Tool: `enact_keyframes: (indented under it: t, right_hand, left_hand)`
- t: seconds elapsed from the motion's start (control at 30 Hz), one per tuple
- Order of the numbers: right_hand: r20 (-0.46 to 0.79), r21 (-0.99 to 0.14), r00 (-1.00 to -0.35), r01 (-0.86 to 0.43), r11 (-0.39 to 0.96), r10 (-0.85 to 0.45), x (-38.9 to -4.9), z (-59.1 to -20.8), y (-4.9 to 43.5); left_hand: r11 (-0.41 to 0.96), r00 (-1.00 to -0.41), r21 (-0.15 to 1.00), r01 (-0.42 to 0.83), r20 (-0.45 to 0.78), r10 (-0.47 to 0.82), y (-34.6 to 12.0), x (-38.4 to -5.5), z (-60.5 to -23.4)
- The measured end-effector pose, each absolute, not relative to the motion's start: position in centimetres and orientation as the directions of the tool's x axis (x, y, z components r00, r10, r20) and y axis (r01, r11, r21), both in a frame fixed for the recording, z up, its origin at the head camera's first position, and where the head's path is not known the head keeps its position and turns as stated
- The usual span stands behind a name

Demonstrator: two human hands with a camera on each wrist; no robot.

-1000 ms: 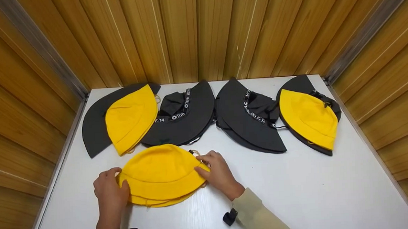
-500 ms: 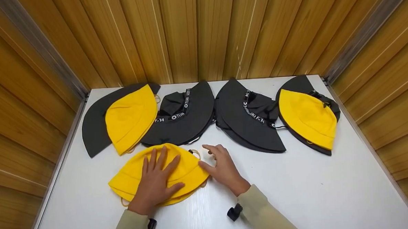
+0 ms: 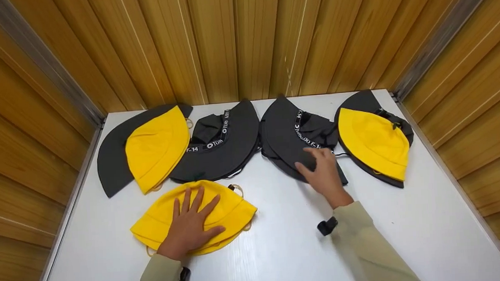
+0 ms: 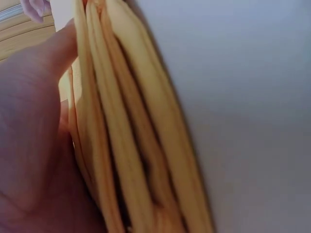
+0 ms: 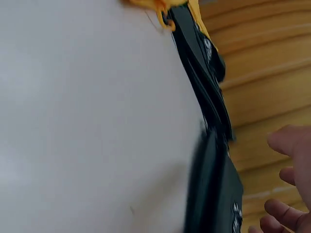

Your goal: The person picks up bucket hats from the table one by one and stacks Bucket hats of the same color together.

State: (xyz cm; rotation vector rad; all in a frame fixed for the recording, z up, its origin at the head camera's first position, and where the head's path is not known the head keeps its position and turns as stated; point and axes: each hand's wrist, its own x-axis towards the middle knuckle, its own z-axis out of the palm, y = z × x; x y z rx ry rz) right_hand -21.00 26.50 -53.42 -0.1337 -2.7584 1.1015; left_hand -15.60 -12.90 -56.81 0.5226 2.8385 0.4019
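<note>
Stacked yellow bucket hats lie folded flat near the front of the table, their layered brims close up in the left wrist view. My left hand rests on top of them with its fingers spread straight. My right hand hovers over the brim of a folded black hat, thumb and fingers parted and nothing between them. In the right wrist view, my right hand's fingers appear at the right edge, apart from the black hat.
Along the back of the white table lie another black hat and a yellow hat over a black one at the left. At the right, a yellow hat covers a black one. Wood-patterned panels enclose three sides.
My left hand has gone from the left edge of the yellow hats to flat on top. My right hand has left their right edge and moved right, over the black hat.
</note>
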Motion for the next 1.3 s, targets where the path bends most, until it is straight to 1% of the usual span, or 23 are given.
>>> enact_keyframes:
  t: [0.13, 0.27, 0.37, 0.5, 0.63, 0.7, 0.77, 0.83, 0.9, 0.97, 1.07, 1.17, 1.23, 1.3]
  right_hand:
    - [0.088, -0.612, -0.965, 0.143, 0.778, 0.247, -22.4, -52.2, 32.3]
    - [0.006, -0.52, -0.925, 0.322, 0.791, 0.38, -23.1, -51.4, 37.9]
    - [-0.039, -0.487, -0.874, 0.44, 0.755, 0.484, -22.9, -51.3, 41.7]
    - [-0.099, -0.484, -0.8, 0.558, 0.674, 0.591, -21.8, -51.5, 45.5]
    - [-0.239, -0.404, -0.748, 0.657, 0.637, 0.619, -20.8, -51.3, 47.7]
    - [-0.313, -0.353, -0.727, 0.686, 0.636, 0.611, -20.5, -51.4, 48.3]
    - [-0.353, -0.327, -0.716, 0.698, 0.637, 0.602, -20.3, -51.5, 48.6]
    - [-0.352, -0.338, -0.72, 0.693, 0.636, 0.597, -20.3, -51.8, 48.7]
    - [-0.318, -0.371, -0.736, 0.677, 0.636, 0.598, -20.3, -52.0, 48.6]
    - [-0.267, -0.432, -0.751, 0.654, 0.622, 0.604, -20.2, -52.2, 48.3]
    - [-0.221, -0.557, -0.764, 0.61, 0.564, 0.607, -20.3, -52.1, 47.9]
    - [-0.226, -0.648, -0.777, 0.571, 0.505, 0.588, -20.5, -51.7, 47.7]
    - [-0.234, -0.677, -0.791, 0.55, 0.489, 0.566, -20.7, -51.3, 47.6]
    - [-0.23, -0.683, -0.813, 0.527, 0.507, 0.535, -20.9, -50.8, 47.4]
  left_hand:
    - [0.906, -0.909, 0.3, 0.3, -0.197, 0.367, -13.0, -15.5, -56.8]
    - [0.907, -0.908, 0.297, 0.297, -0.207, 0.365, -12.9, -15.4, -56.7]
    - [0.906, -0.906, 0.301, 0.297, -0.211, 0.367, -12.8, -15.6, -56.6]
    - [0.906, -0.904, 0.304, 0.293, -0.221, 0.367, -12.7, -15.7, -56.7]
    - [0.906, -0.904, 0.302, 0.295, -0.219, 0.368, -12.8, -15.6, -56.9]
    - [0.905, -0.905, 0.307, 0.295, -0.216, 0.368, -12.8, -15.6, -56.9]
    - [0.905, -0.906, 0.309, 0.293, -0.213, 0.366, -12.8, -15.6, -56.8]
    - [0.903, -0.906, 0.314, 0.293, -0.211, 0.367, -12.7, -15.7, -56.7]
    - [0.903, -0.905, 0.314, 0.294, -0.211, 0.368, -12.7, -15.7, -56.6]
    - [0.903, -0.904, 0.314, 0.293, -0.215, 0.369, -12.7, -15.8, -56.5]
    - [0.904, -0.903, 0.315, 0.288, -0.224, 0.366, -12.7, -15.7, -56.4]
    - [0.905, -0.902, 0.316, 0.284, -0.232, 0.364, -12.6, -15.7, -56.4]
    - [0.905, -0.901, 0.316, 0.286, -0.234, 0.366, -12.6, -15.7, -56.4]
    - [0.904, -0.9, 0.315, 0.288, -0.232, 0.368, -12.6, -15.6, -56.3]
